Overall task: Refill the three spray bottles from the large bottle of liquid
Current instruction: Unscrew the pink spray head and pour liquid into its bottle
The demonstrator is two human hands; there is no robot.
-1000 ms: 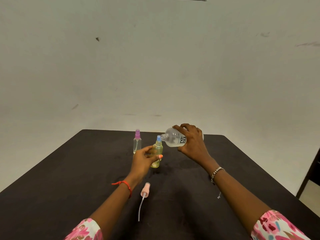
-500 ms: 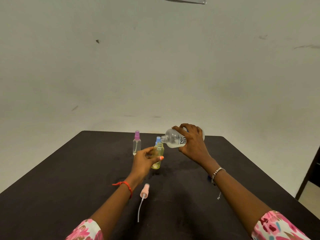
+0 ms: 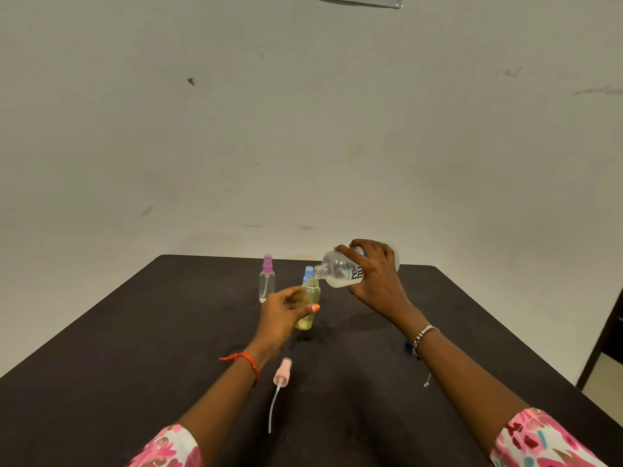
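Observation:
My left hand (image 3: 282, 313) grips a small yellow spray bottle (image 3: 308, 305) with no cap, standing on the dark table (image 3: 135, 348). My right hand (image 3: 374, 281) holds the large clear bottle (image 3: 340, 271) tipped on its side, its open neck just above the yellow bottle's mouth. A blue-capped spray bottle (image 3: 307, 274) stands right behind the yellow one, mostly hidden. A clear spray bottle with a purple cap (image 3: 267, 279) stands farther left. The pink spray head with its tube (image 3: 281, 377) lies on the table near my left wrist.
A small blue object (image 3: 408, 345) peeks out on the table behind my right wrist. A bracelet charm (image 3: 427, 382) dangles below that wrist. A dark piece of furniture (image 3: 603, 332) stands off the table's right edge. A pale wall rises behind the table.
The large bottle has tipped further and its neck has come down to the yellow bottle's mouth. My left hand keeps its hold on the yellow bottle.

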